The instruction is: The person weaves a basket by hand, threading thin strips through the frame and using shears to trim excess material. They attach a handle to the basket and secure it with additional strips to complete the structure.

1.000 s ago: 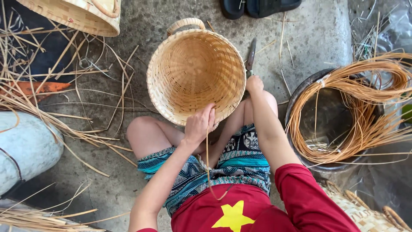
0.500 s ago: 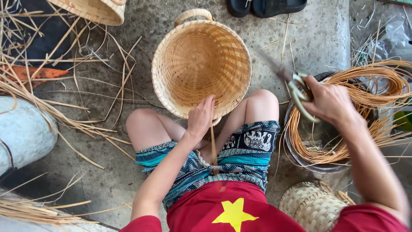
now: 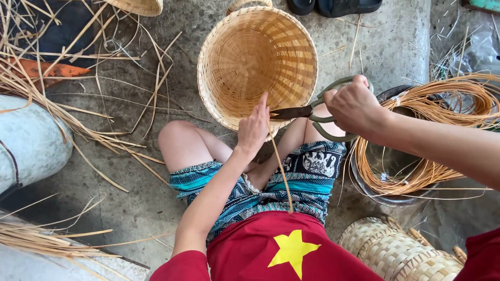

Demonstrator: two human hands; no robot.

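Basin (image 3: 364,171) of coiled reed strips (image 3: 442,104); basket (image 3: 258,62) empty

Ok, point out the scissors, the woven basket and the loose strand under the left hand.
scissors (image 3: 307,112), head view, on the pivot.
woven basket (image 3: 250,62), head view, on the inner wall.
loose strand (image 3: 281,171), head view, mid-length, over the lap.
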